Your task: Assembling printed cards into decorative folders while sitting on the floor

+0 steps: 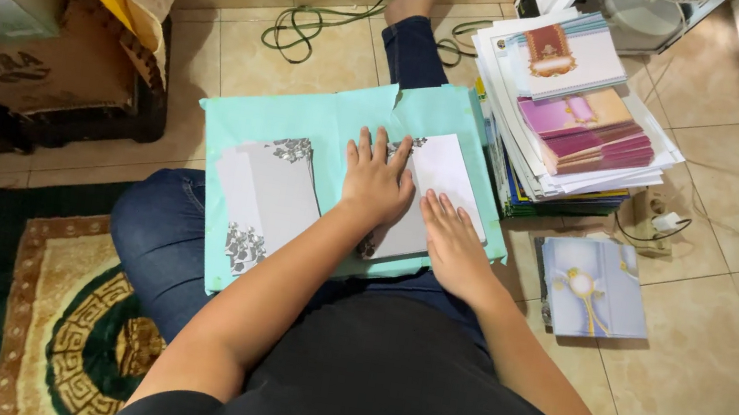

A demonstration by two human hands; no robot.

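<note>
Pressing both hands flat on a pale card on a lap.

The left hand and right hand, fingers spread and gripping nothing, lie side by side on the white card, hiding its middle. It rests on a mint paper sheet across the knees, beside a grey floral card stack. A tall stack of cards crowds the sheet's right edge; bare floor tiles lie beyond.

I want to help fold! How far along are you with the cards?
Looks done: a grey floral-cornered card pile on the mint paper sheet. In hand: both hands, left and right, press a white card flat. Possibly left: the tall stack of colourful cards.
</note>
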